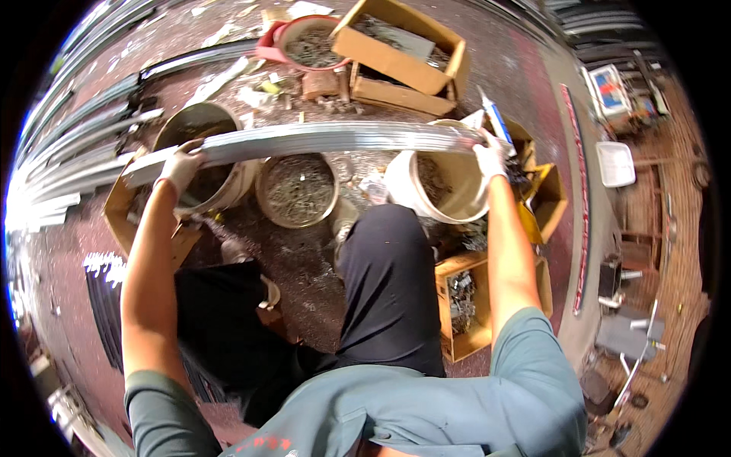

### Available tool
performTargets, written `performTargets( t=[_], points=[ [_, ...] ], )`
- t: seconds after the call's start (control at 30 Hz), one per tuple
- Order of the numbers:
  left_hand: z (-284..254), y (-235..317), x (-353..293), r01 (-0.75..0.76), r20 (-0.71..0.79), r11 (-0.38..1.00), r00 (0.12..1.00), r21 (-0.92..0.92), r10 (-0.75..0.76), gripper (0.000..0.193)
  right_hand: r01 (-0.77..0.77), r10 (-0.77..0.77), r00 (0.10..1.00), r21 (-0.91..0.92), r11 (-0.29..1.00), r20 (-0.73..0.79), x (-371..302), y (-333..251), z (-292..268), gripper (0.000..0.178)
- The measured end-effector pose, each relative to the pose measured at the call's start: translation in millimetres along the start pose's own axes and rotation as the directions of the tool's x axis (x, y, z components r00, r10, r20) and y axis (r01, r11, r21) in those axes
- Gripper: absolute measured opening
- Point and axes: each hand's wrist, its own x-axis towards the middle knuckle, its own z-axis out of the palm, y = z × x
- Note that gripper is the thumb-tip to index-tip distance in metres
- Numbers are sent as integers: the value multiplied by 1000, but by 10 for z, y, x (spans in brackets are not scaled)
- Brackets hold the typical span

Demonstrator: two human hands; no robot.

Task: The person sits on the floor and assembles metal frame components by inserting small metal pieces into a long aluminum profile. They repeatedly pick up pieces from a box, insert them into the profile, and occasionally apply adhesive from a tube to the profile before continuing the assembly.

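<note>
Both my hands, in white gloves, hold a stack of long silvery metal profiles (335, 139) level across in front of me. My left hand (181, 166) is closed round the stack toward its left part. At the right end, my right hand (491, 156) grips it with the fingers partly hidden. Below the stack stand a tall bucket (221, 199) under my left hand, a round tub of small metal parts (297, 190) in the middle, and a white bucket (407, 179) by my right hand, tipped toward me with small parts inside.
Cardboard boxes (396, 49) and a red basin (278, 42) of small parts lie farther off. A wooden box (449, 346) of metal pieces is beside my right knee. Long metal profiles (84, 145) lie on the left. A blue-and-white tube (495, 118) stands near my right hand.
</note>
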Motion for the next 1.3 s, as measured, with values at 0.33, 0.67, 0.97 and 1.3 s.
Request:
performTargets(
  t=[0.33, 0.67, 0.97, 1.3],
  points=[
    [175, 138, 173, 92, 46, 990, 995, -103, -88, 47, -68, 71, 997, 118, 991, -27, -194, 28, -325, 54],
    [121, -168, 397, 23, -40, 974, 999, 224, -15, 44, 95, -38, 992, -496, 863, 124, -258, -666, -485, 48],
    [-54, -445, 411, -65, -58, 978, 995, 200, 78, 59, 12, -165, 906, -366, 931, -391, 3, -190, -782, 45],
    [47, -50, -86, -144, -5, 979, 989, 147, 146, 77, -663, 708, 694, -499, 558, -130, -243, 1462, -1213, 77]
  ],
)
